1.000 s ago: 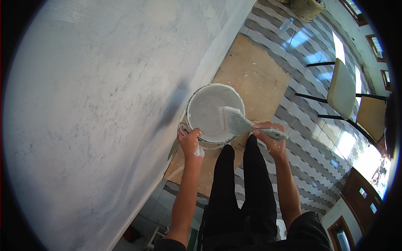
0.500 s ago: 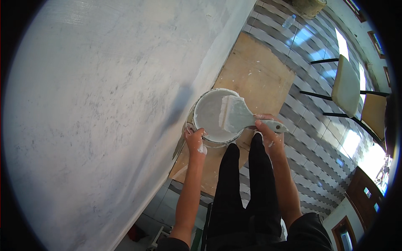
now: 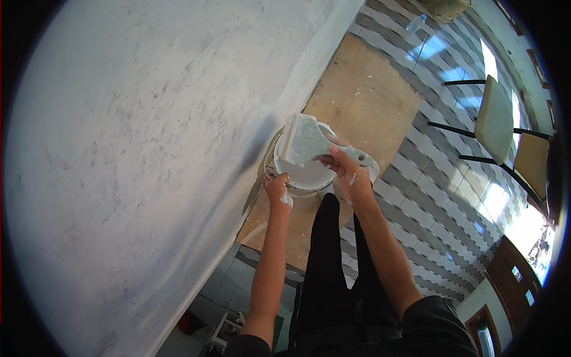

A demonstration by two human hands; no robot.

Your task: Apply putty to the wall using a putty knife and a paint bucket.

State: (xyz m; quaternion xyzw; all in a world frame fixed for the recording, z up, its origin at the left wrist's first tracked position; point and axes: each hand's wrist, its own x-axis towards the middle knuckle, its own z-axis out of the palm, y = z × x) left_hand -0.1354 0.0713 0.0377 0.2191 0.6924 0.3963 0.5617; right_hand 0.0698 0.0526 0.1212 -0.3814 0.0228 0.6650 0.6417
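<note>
A wide, paint-coated brush (image 3: 310, 143) is held by its handle in my right hand (image 3: 351, 166). Its broad white bristle end lies over the left rim of a round bucket (image 3: 309, 174) of whitish paint, facing the wall. My left hand (image 3: 277, 187) grips the bucket's near left rim, with white smears on the fingers and wrist. Directly left of the bucket rises a whitish wall (image 3: 154, 137) with grey patches. Part of the paint surface is hidden behind the brush.
Beneath the bucket a tan board (image 3: 363, 89) lies along the wall, spotted with white. Patterned floor tiles (image 3: 410, 172) spread to the right, where a chair (image 3: 495, 119) stands. Farther back are a plastic bottle (image 3: 416, 24) and a stained round container (image 3: 446, 8).
My right hand has moved left and away from me, carrying the brush from the bucket's right side across to its left rim. My left hand stays on the bucket.
</note>
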